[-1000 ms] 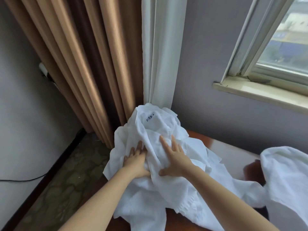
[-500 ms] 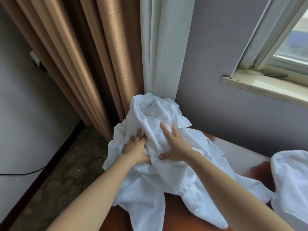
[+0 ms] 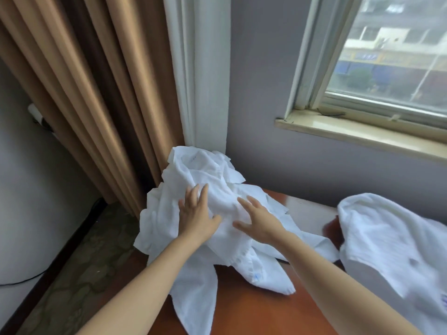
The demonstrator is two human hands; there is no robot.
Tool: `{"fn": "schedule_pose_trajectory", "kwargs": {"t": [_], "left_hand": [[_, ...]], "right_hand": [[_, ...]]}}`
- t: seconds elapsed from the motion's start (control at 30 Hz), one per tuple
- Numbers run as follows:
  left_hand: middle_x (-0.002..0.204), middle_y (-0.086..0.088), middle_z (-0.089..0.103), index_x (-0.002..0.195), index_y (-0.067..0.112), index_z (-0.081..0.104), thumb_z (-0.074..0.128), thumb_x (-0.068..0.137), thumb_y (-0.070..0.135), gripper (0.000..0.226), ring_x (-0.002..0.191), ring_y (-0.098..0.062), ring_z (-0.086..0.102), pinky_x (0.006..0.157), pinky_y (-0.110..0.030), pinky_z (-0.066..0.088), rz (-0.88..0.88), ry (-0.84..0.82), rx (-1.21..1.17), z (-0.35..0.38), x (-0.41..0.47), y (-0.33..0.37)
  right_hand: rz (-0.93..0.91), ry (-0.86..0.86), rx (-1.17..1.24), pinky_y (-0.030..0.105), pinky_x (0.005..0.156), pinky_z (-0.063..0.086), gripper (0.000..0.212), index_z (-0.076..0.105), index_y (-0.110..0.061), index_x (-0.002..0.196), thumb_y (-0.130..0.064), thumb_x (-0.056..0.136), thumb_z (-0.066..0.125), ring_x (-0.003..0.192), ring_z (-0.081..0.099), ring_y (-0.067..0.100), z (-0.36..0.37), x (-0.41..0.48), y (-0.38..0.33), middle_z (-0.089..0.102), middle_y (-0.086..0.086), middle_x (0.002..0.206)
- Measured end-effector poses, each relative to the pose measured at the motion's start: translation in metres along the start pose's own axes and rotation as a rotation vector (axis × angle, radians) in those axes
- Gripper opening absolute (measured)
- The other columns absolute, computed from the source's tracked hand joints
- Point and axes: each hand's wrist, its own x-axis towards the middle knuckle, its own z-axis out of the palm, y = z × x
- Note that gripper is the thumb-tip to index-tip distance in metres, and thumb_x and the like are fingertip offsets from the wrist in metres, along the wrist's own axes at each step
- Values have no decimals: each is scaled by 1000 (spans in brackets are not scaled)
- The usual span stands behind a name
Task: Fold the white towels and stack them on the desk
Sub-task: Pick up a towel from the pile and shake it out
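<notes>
The crumpled heap of white cloth towels sits at the far left corner of the reddish-brown wooden desk. The left hand and right hand lie flat on it, fingers spread, gripping nothing. I'd hunt out one hem and pinch two corners.

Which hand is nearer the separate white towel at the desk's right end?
Right. The right hand rests on the crumpled pile, on its side facing the separate towel; the left hand rests farther off, toward the curtain.
</notes>
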Motion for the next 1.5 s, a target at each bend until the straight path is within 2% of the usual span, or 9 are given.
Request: {"fn": "schedule_pose_trajectory", "kwargs": {"t": [0.13,0.3,0.5,0.63,0.77,0.9,1.17,1.33,1.5], "left_hand": [[163,1,1,156,21,8,56,91,32,82,151,-19,-8,122,-37,4,141,-111,-24,19,-22,52],[160,3,19,155,25,17,57,89,29,77,145,-18,24,115,-33,28,235,-277,-98,52,-49,130],[160,1,21,155,23,19,57,88,31,77,145,-19,26,113,-36,33,345,-387,-59,97,-79,220],[154,-2,33,152,20,27,56,88,31,71,138,-22,37,107,-38,39,413,-420,-28,127,-95,269],[160,-2,23,155,21,18,53,91,32,75,144,-21,28,112,-37,34,412,-476,-3,154,-104,300],[159,-2,24,155,19,19,55,90,32,76,145,-21,25,115,-35,27,394,-475,23,177,-103,322],[163,0,11,155,23,15,52,90,41,78,151,-19,1,121,-51,3,329,-482,123,221,-81,345],[164,-1,3,155,28,13,50,89,60,83,151,-22,-9,117,-57,-6,288,-463,202,248,-59,355],[164,-1,-7,156,33,5,43,79,81,98,150,-27,-17,112,-64,-11,243,-414,316,269,-38,358]], "right_hand": [[98,72,-18,37,108,36,73,22,-29,155,-46,93,58,143,31,21,-25,-57,38,16,0,163],[240,165,-26,31,104,38,69,30,-25,152,-39,91,58,137,38,18,-56,-130,93,29,-1,157],[375,219,-48,31,103,36,67,33,-23,151,-39,90,57,136,38,19,-88,-208,161,35,-1,152],[431,222,-55,34,107,36,68,31,-22,152,-38,91,56,135,40,21,-103,-248,200,37,0,151],[466,220,-24,33,106,36,68,28,-21,153,-35,92,55,136,38,19,-114,-276,236,36,-1,152],[502,226,-18,39,112,32,68,26,-22,153,-36,92,54,141,33,17,-124,-289,268,32,-2,156],[550,208,-1,42,114,28,72,25,-21,154,-36,90,55,137,36,19,-135,-281,327,39,0,148],[593,222,16,46,117,21,79,20,-23,153,-46,88,58,144,24,20,-134,-262,358,31,-1,154],[683,200,76,53,120,4,95,5,-25,156,-57,85,60,151,-2,26,-130,-240,388,6,2,164]]}}
